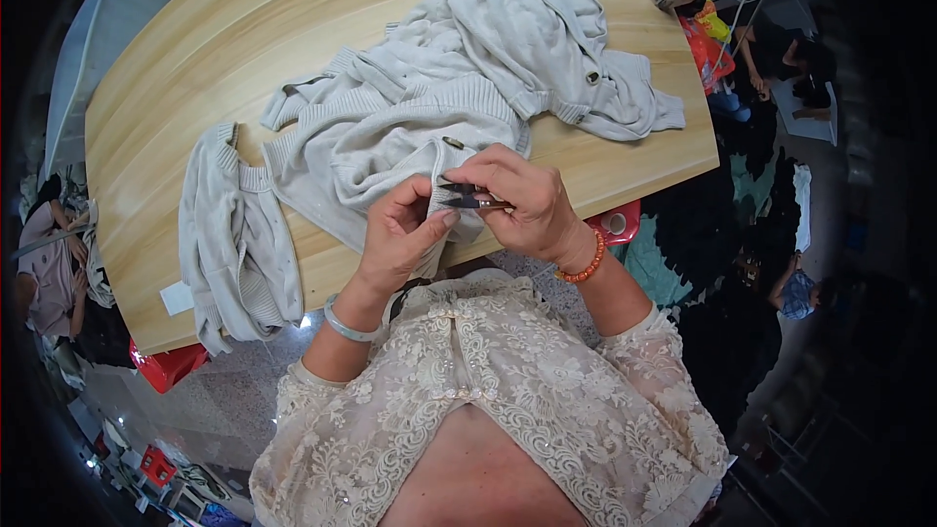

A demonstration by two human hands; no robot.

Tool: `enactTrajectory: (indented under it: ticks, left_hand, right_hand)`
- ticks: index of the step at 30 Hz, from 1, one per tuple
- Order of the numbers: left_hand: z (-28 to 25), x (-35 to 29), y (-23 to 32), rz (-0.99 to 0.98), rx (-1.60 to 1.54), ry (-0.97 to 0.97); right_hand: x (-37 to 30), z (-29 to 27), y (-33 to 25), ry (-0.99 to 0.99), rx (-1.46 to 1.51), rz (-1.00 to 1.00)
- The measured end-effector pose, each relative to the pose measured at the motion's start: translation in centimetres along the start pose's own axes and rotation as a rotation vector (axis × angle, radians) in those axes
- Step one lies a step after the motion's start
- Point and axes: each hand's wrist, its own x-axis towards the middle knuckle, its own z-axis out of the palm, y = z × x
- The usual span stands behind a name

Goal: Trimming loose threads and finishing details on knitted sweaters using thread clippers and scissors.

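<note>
A light grey knitted cardigan (pixel 381 141) lies bunched on the table in front of me, its ribbed edge drawn toward my body. My left hand (pixel 398 229) pinches that edge between thumb and fingers. In my right hand (pixel 522 197) is a pair of dark thread snips (pixel 467 197), closed in my fingers with the blades apart and pointing left at the knit. A dark button (pixel 453 143) shows on the cardigan just above the blades. Where the tips meet the fabric is too small to make out.
More grey cardigans lie on the wooden table (pixel 195 29): one (pixel 239 244) at the left, another (pixel 527 29) at the far right. A white paper slip (pixel 177 298) rests at the left edge. Red stools (pixel 168 366) stand below. Dark garments are heaped at the right; other people sit at both sides.
</note>
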Motion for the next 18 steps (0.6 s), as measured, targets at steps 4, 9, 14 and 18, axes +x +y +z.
enactTrajectory:
  ticks: [4,9,14,18]
  left_hand:
    - [0.7,-0.2,0.5,0.026,0.037,0.087]
    - [0.3,-0.5,1.2,0.046,-0.112,0.138]
    - [-0.7,-0.8,1.4,0.044,-0.021,0.004]
    - [-1.2,-1.2,1.4,-0.025,-0.027,0.036]
  right_hand:
    - [-0.4,0.5,1.2,0.034,0.271,0.129]
    - [-0.6,1.5,0.5,0.073,0.680,0.368]
    - [-0.4,1.8,0.4,0.076,0.799,0.399]
    - [-0.3,1.9,0.2,0.034,0.731,0.411]
